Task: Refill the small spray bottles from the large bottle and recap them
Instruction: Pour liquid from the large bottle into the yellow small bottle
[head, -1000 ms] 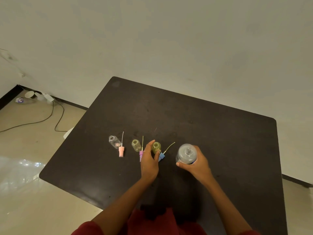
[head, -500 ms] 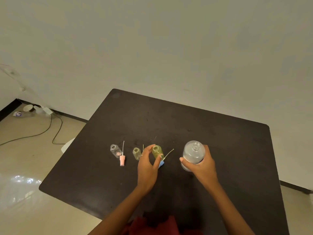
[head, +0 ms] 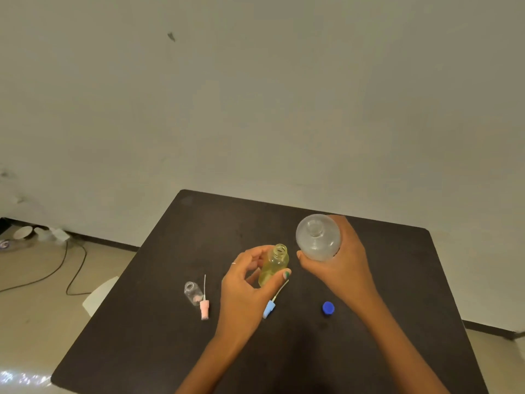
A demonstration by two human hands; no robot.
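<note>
Two hands raised above the dark table [head: 397,280]: left hand [head: 244,291] wrapped around a small yellow bottle [head: 274,264], uncapped, mouth up; right hand [head: 341,265] clasping the large clear bottle [head: 318,237], also uncapped, just beside it. On the table: one small clear bottle [head: 193,292], pink spray cap [head: 204,308], light-blue spray cap [head: 269,308], blue screw cap [head: 328,308].

- A dark table [head: 199,336] stood against a pale wall [head: 255,95].
- Black cables [head: 65,277] trailed over the beige floor [head: 34,322].
- A small bowl [head: 22,232] lay by the baseboard.
</note>
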